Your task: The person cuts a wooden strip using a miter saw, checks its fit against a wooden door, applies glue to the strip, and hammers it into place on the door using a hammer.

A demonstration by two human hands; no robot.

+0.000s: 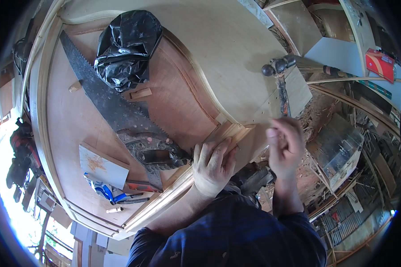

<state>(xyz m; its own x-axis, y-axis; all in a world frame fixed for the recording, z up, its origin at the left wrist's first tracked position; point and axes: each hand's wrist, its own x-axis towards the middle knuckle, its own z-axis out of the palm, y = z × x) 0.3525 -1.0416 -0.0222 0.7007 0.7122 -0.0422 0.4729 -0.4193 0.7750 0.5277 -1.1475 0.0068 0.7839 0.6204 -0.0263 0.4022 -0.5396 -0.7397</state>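
Observation:
My left hand point(211, 168) is bent over a pale wooden moulding point(176, 192) along the near edge of the large panel, its fingers pressing on the wood near a corner joint. To the right, my right hand point(286, 149) is raised with curled fingers, the thumb near the index finger; anything between them is too small to make out. Just beyond it lies a hammer point(283, 93) on the pale board, the end of its handle hidden by the hand. A hand saw point(107, 100) rests on the panel, its handle close to my left hand.
A black plastic bag point(128, 49) covers part of the saw. Nearer are a white piece of board point(103, 165), a blue and white packet point(103, 189) and small wood offcuts. At right are a red box point(380, 65), wood strips and shavings.

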